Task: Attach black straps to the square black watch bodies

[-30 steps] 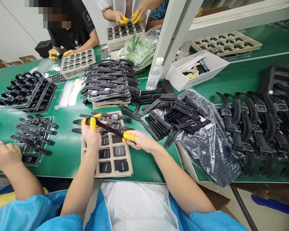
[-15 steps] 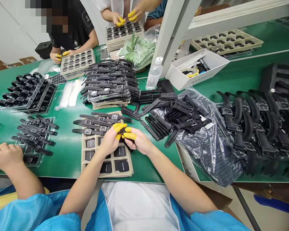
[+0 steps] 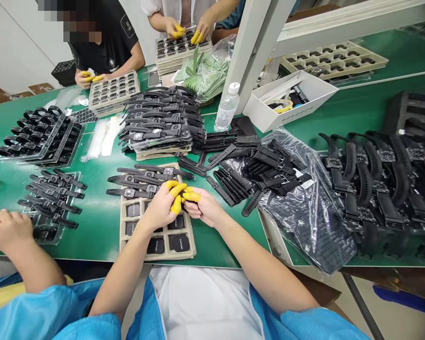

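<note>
Yellow finger covers are on both of my hands, which meet above a beige tray [image 3: 193,236]. My left hand [image 3: 165,205] is closed on a small black part, mostly hidden by the fingers. Pressed together from the right, the fingers of my right hand [image 3: 202,206] grip the same black part. Square black watch bodies [image 3: 180,242] sit in the tray's front compartments. Across its back rows lie watches with black straps [image 3: 129,192]. Loose black straps [image 3: 230,182] are piled to the right of my hands.
Stacked watches [image 3: 163,115] and a clear bottle [image 3: 226,109] stand behind. A white box [image 3: 290,111] is back right, with a plastic bag of straps [image 3: 304,222] in front. More watches [image 3: 378,179] lie right. A co-worker's hands [image 3: 9,229] rest left; other people work across the table.
The fingers of my left hand have shifted and bent lower around the black part, less of which shows now. My right hand has barely moved. Across the table, co-workers' hands have moved slightly.
</note>
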A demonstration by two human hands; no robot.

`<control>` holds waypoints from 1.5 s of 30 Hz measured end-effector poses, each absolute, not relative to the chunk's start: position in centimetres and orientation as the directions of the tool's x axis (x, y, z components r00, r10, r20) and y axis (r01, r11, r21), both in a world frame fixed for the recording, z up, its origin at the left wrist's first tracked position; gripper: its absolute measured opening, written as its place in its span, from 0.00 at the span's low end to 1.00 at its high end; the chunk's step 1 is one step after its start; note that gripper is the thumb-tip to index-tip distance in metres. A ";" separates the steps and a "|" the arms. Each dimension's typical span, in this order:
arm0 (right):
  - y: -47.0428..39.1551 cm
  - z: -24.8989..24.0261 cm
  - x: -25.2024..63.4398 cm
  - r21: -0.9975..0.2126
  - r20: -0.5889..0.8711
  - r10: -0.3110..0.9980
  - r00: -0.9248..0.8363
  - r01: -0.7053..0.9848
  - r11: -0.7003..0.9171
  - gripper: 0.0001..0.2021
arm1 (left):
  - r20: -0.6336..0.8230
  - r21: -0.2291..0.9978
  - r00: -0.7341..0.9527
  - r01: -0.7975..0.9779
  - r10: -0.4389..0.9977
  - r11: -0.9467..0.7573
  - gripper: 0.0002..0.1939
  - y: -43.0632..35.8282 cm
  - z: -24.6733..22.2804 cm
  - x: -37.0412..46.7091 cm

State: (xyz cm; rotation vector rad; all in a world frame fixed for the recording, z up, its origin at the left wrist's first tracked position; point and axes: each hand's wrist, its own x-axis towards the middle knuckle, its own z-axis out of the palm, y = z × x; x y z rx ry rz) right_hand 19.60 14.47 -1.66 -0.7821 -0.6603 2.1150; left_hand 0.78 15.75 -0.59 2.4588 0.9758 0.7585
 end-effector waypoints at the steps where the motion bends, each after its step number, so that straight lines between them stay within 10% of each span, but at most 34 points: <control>1: 14.5 -1.7 19.6 -0.671 -0.324 0.791 -0.519 -0.464 -0.579 0.15 | 0.330 0.485 0.623 0.532 0.709 -0.694 0.24 15.8 -0.6 0.7; 7: 14.6 -2.0 19.4 -0.740 -0.270 0.795 -0.543 -0.412 -0.532 0.15 | 0.313 0.565 0.622 0.485 0.717 -0.668 0.22 16.0 -0.4 0.6; 12: 15.0 -2.0 20.5 -0.986 -0.007 0.917 -0.399 -0.152 -0.074 0.14 | 0.275 0.583 0.582 0.532 0.765 -0.614 0.28 16.0 1.0 0.0; 20: 16.0 -1.1 24.2 -0.833 0.078 0.860 -0.503 0.441 0.334 0.09 | 0.037 0.199 0.523 0.831 0.851 -0.520 0.17 17.3 5.2 -5.6; 26: 15.4 -1.2 24.1 -0.797 -0.132 0.813 -0.567 0.548 0.253 0.05 | -0.148 0.286 0.605 0.784 0.782 -0.552 0.14 17.2 3.6 -5.8; 31: 15.8 -0.8 24.5 -0.743 -0.134 0.830 -0.542 0.609 0.278 0.03 | 0.065 0.099 0.523 0.844 0.850 -0.527 0.12 16.3 1.1 -4.8; 39: 13.6 -1.5 31.6 -0.365 0.052 0.986 0.159 0.922 -0.130 0.10 | 0.067 -0.055 0.473 0.881 0.878 -0.471 0.13 11.6 0.8 -5.4; 45: 13.2 -2.9 32.2 -0.186 0.004 0.966 0.260 0.949 -0.254 0.11 | -0.084 -0.165 0.553 0.813 0.829 -0.559 0.13 11.8 1.7 -5.2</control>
